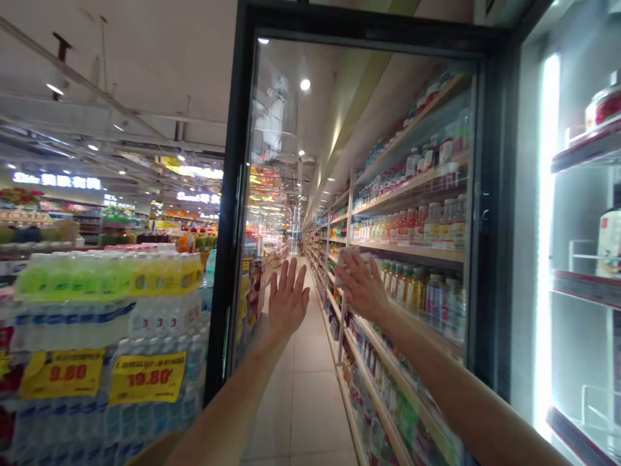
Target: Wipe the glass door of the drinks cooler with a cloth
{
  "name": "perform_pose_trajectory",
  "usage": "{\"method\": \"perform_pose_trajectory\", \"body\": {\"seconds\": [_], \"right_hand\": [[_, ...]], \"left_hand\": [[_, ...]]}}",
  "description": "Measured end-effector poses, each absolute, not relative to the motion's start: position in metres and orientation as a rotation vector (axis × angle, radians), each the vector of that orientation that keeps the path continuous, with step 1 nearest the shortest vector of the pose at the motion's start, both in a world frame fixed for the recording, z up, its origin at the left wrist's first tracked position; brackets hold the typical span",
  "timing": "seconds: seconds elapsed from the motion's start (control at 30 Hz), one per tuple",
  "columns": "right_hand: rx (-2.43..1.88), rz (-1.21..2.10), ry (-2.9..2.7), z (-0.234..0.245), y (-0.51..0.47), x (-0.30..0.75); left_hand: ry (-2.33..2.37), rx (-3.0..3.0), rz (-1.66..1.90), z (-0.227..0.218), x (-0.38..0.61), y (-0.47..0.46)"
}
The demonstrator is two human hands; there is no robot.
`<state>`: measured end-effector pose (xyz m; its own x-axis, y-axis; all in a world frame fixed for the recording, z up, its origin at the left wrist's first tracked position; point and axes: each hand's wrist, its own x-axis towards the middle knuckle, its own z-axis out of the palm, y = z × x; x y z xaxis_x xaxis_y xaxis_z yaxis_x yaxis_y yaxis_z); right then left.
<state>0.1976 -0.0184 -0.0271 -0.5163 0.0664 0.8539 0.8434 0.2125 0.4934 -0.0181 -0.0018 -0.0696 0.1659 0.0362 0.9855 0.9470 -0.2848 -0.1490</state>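
Observation:
A glass door [301, 188] with a black frame stands swung out in front of me. My left hand [287, 303] lies flat against the glass near its middle, fingers stretched and slightly spread, holding nothing. To the right of it, my right hand [366, 288] presses a crumpled whitish cloth [345, 257] to the pane. Fingers cover most of that cloth, so its full shape is hidden. Shelves of bottles show in the glass behind both hands.
At right is the lit cooler interior, with a shelf [589, 288] carrying bottles. Shrink-wrapped bottle packs [111, 278] are stacked on the left, with yellow price signs [148, 377] on them. A tiled floor [310, 395] appears through the glass.

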Motion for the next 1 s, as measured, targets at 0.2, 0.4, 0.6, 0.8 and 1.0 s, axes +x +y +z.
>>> {"method": "perform_pose_trajectory", "body": {"seconds": [0.2, 0.4, 0.6, 0.8, 1.0], "right_hand": [[-1.19, -1.064, -1.211, -0.005, -0.018, 0.23], [-0.786, -1.33, -1.804, -0.029, -0.009, 0.147], [-1.017, -1.232, -1.461, -0.019, -0.012, 0.219], [-1.184, -1.027, -1.098, -0.027, -0.018, 0.259], [-0.908, -1.271, -1.688, -0.049, -0.017, 0.211]], "left_hand": [[-1.026, -1.523, -1.215, -0.071, -0.015, -0.003], [-0.984, -1.51, -1.229, -0.07, -0.017, -0.001], [-0.999, -1.516, -1.229, -0.07, -0.017, -0.004], [-1.0, -1.513, -1.246, -0.069, -0.015, -0.006], [-0.975, -1.514, -1.257, -0.07, -0.016, 0.001]]}}
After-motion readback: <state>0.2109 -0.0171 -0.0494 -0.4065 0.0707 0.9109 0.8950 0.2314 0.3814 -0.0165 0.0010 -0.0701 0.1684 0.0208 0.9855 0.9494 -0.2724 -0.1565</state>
